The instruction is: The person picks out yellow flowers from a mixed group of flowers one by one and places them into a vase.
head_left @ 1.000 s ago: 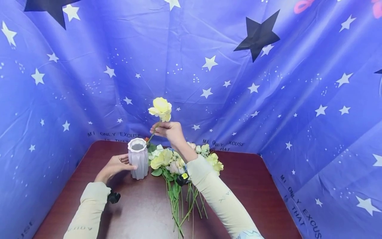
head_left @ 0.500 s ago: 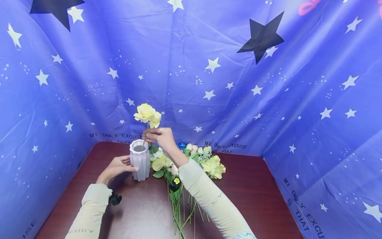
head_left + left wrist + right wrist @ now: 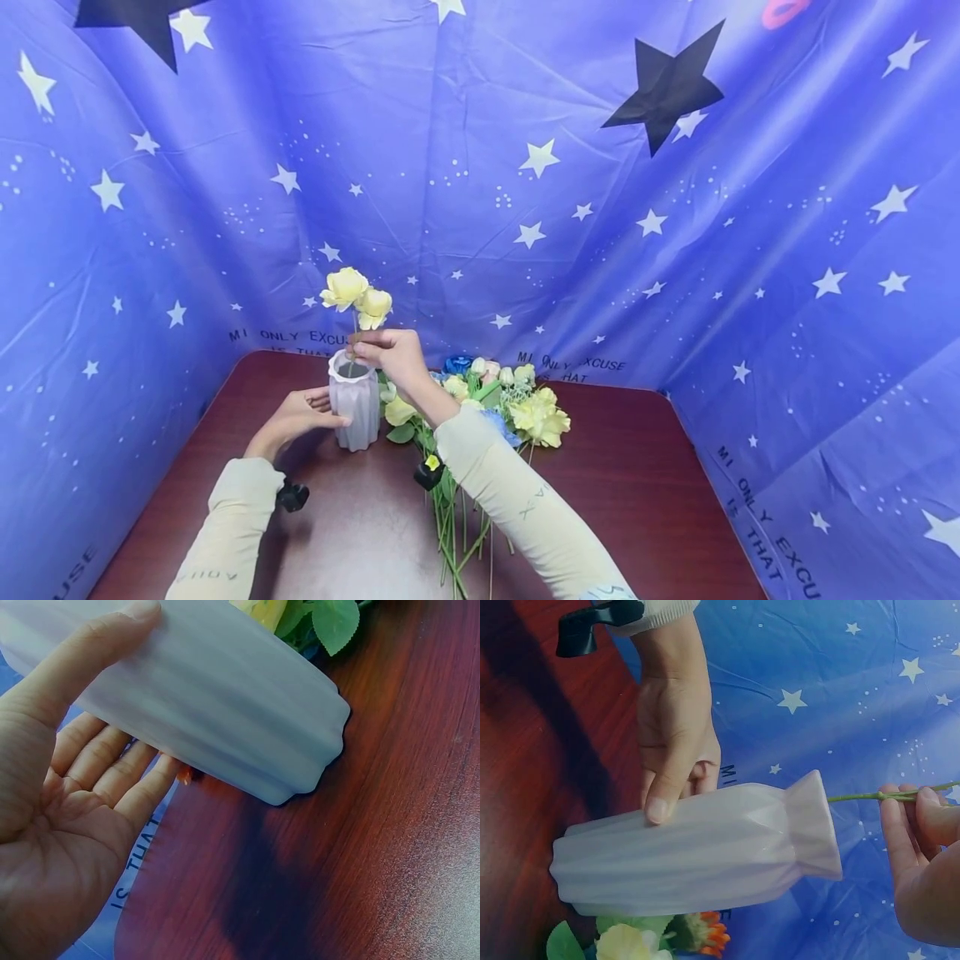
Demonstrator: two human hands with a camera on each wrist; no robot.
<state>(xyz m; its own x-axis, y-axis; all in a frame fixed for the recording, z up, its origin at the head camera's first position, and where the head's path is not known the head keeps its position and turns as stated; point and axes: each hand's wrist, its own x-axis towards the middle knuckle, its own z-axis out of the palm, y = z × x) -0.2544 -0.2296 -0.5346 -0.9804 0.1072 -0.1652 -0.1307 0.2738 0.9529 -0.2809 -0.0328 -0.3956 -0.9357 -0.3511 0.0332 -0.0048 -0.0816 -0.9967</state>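
L sleeve [image 3: 225, 533]: pale, cuffed, behind L hand. Blk. device [image 3: 292, 497] at the cuff, table side.

L hand [image 3: 288, 423]: thumb on near face of vase [image 3: 356, 412], fingers reaching round its far side; vase gripped betw. the two. Fingertips partly hidden by it. Vase pale lilac-grey, ribbed, scalloped rim; stands upright on table [image 3: 630, 492], directly R of L hand, below R hand.

Yellow flower [image 3: 345, 287]: two blooms, both above R hand and slightly L of it. Green stem runs down thru R fingers into vase mouth; lower end inside, not visible.

R hand [image 3: 397, 354]: thumb & fingers pressed together, pinching stem just above vase rim. Position: above and R of L hand.

Orange flower [image 3: 715, 935]: close by vase, on side away from L hand, per R wrist view.

Flower pile [image 3: 457, 387]: on table, R of and below R hand, partly hidden by R forearm; stems point twd. wearer. Incl. blue bloom [image 3: 459, 365] and, farthest R of R hand, lg. pale-yellow bloom [image 3: 542, 419].

R sleeve [image 3: 525, 517]: pale, crosses over pile.

Starry cloth [image 3: 480, 125]: blue-violet, beyond both hands.
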